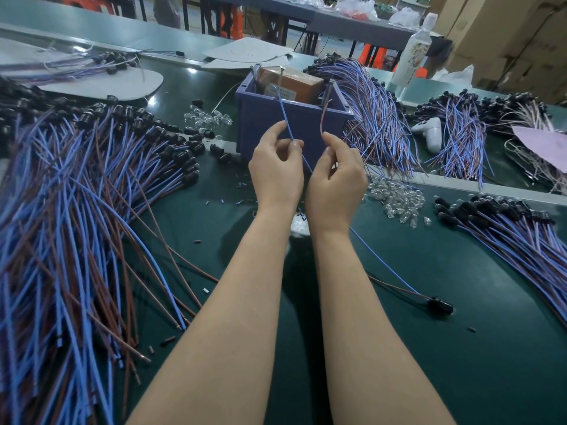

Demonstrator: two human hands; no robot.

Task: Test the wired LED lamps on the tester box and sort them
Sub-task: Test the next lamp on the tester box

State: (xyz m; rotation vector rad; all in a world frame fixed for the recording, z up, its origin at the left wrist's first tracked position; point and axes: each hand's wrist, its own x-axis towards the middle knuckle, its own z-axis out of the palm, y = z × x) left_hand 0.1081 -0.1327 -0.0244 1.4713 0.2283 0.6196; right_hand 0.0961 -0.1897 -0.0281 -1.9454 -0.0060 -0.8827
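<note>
head view: left grip (276, 170) pinches blue wire (284, 113), right grip (334, 179) pinches brown wire (322, 121); both wires point up and away to tester box (294, 124) (lamp head (440, 305) lies on bench (399, 348), lower right). lamp pile (76, 210) at left, clear caps (395, 197) at right.

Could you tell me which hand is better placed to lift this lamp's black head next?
Probably the right hand: the small black plastic lamp head lies on the dark green mat right of that forearm; the left hand would have to cross over.

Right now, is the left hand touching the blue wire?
Touching. The head view shows the left hand pinching the blue wire between thumb and forefinger.
</note>
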